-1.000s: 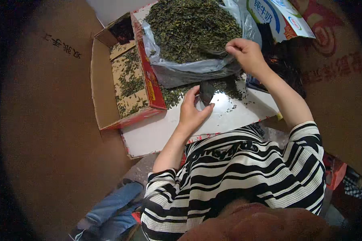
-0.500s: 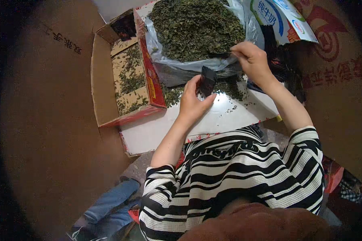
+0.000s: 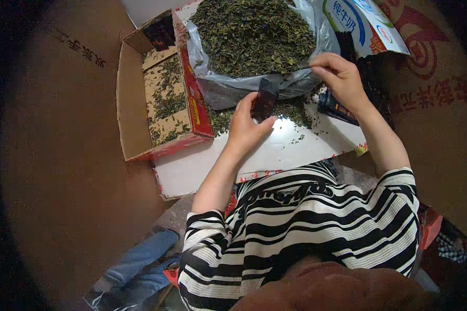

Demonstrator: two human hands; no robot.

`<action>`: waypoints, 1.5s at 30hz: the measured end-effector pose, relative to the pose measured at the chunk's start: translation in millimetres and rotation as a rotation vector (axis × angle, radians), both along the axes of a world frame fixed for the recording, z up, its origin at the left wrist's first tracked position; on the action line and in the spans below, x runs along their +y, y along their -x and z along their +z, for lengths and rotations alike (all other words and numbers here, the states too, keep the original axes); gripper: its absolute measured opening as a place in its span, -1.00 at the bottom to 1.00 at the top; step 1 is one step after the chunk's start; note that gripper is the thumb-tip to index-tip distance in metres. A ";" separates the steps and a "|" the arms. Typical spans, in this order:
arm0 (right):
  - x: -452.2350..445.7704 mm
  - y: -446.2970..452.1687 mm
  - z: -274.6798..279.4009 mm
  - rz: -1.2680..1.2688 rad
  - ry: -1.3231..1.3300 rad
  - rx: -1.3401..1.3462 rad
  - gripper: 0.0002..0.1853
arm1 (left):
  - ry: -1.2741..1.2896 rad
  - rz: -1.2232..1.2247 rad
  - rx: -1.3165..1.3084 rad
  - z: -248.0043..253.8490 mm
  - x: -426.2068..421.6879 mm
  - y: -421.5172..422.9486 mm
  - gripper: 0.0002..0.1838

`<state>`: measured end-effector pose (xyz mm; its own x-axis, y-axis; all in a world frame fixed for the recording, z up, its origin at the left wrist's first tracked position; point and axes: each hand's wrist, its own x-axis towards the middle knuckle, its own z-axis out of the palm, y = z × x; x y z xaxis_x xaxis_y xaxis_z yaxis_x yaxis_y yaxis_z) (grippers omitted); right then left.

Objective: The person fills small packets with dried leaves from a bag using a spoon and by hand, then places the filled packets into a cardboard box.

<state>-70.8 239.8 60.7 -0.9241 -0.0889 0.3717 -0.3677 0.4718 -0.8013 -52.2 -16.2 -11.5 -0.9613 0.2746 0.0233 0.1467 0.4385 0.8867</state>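
My left hand (image 3: 248, 127) is closed around a small black pouch (image 3: 266, 98), held upright in front of the bag. My right hand (image 3: 342, 80) is pinched at the bag's right front rim. From its fingertips a thin dark spoon (image 3: 290, 71) seems to reach left toward the pouch's top; its outline is blurred. Behind both hands stands a clear plastic bag (image 3: 218, 93), rolled open and heaped with dried green tea leaves (image 3: 254, 39).
An open cardboard box (image 3: 132, 103) with scattered leaves stands left of the bag. Loose leaves (image 3: 296, 114) lie on the white board (image 3: 192, 173). Black pouches (image 3: 340, 109) lie at right, near a milk carton piece (image 3: 355, 26). Another person's jeans-clad leg (image 3: 142, 259) shows at lower left.
My right hand has moved slightly right and the dark spoon has shifted off the heap toward the bag's front rim. My left hand, with the pouch, has moved slightly left.
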 end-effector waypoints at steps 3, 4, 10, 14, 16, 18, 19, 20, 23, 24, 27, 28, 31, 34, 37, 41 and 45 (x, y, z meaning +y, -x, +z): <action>3.5 -4.3 10.1 0.091 -0.016 -0.011 -0.91 | 0.015 0.002 0.032 -0.4 0.2 0.4 -0.21; 4.8 -4.4 10.4 0.092 -0.017 -0.013 -0.91 | 0.033 0.011 0.059 0.0 0.6 0.1 -0.24; 9.9 -3.6 13.8 0.226 -0.153 -0.020 -0.94 | 0.086 -0.003 0.098 0.1 1.7 -0.6 -0.26; 7.0 -2.9 19.7 0.277 -0.269 0.006 -0.89 | 0.149 -0.019 0.211 -6.8 0.9 0.8 -0.27; 3.8 -5.0 25.8 0.284 -0.310 0.015 -0.87 | 0.180 -0.018 0.233 -11.0 1.7 -1.0 -0.24; -3.5 -8.0 38.9 0.337 -0.485 0.078 -0.81 | 0.194 -0.019 0.244 -14.0 3.8 -3.8 -0.22; -7.5 -9.0 43.0 0.363 -0.572 0.112 -0.78 | 0.188 -0.021 0.236 -14.7 5.2 -5.0 -0.23; -11.0 -9.2 44.9 0.362 -0.574 0.116 -0.78 | 0.183 -0.022 0.232 -15.2 6.5 -5.5 -0.23; -21.3 -10.7 50.5 0.404 -0.785 0.244 -0.80 | 0.168 -0.018 0.240 -18.5 9.2 -6.7 -0.24; -25.0 -12.0 51.7 0.405 -0.786 0.244 -0.80 | 0.162 -0.014 0.247 -19.8 9.7 -7.6 -0.25; -34.3 -17.0 54.1 0.526 -0.840 0.239 -0.88 | 0.148 -0.009 0.251 -23.3 11.8 -10.8 -0.25; -35.3 -18.5 52.4 0.528 -0.840 0.237 -0.88 | 0.141 -0.009 0.247 -23.9 12.7 -12.1 -0.26; -38.8 -22.5 43.2 0.542 -0.789 0.314 -0.90 | 0.129 0.000 0.249 -27.3 14.3 -14.0 -0.26; -42.9 -29.5 49.4 0.516 -0.838 0.338 -0.90 | 0.119 0.026 0.261 -29.8 13.5 -15.5 -0.26; -48.5 -39.0 59.7 0.479 -0.897 0.371 -0.89 | 0.135 0.018 0.242 -30.1 14.0 -15.2 -0.25; -47.3 -40.2 70.0 0.404 -0.967 0.399 -0.88 | 0.104 0.052 0.227 -32.7 13.3 -16.5 -0.26; -24.2 -23.5 66.2 0.257 -0.876 0.302 -0.88 | 0.110 0.062 0.193 -32.2 12.1 -17.3 -0.26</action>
